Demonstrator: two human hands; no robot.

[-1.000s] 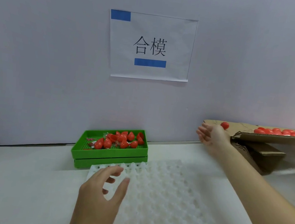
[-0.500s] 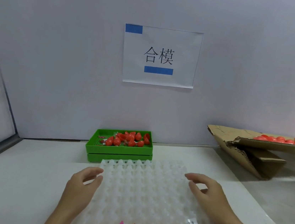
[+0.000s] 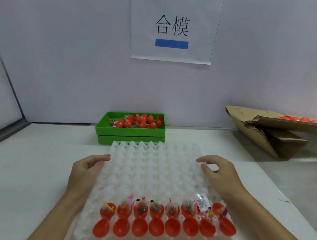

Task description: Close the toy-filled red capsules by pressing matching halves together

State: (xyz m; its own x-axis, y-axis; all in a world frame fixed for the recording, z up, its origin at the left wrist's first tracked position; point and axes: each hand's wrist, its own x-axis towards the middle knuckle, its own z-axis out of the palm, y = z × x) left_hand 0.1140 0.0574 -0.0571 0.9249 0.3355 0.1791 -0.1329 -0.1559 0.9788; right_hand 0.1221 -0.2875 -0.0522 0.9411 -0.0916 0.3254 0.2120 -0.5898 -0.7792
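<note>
- Two hands, left (image 3: 85, 168) and right (image 3: 220, 175), rest loosely uncurled on the white tray (image 3: 147, 170), holding nothing.
- Red capsule halves (image 3: 156, 226) look light, rigid, slippery; pinch their rims.

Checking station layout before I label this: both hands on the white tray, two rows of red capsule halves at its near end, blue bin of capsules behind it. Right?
One error: the bin behind the white tray is green, not blue, as the head view shows. The rest holds: left hand and right hand at the tray's sides, two rows of red capsule halves at its near end.
</note>
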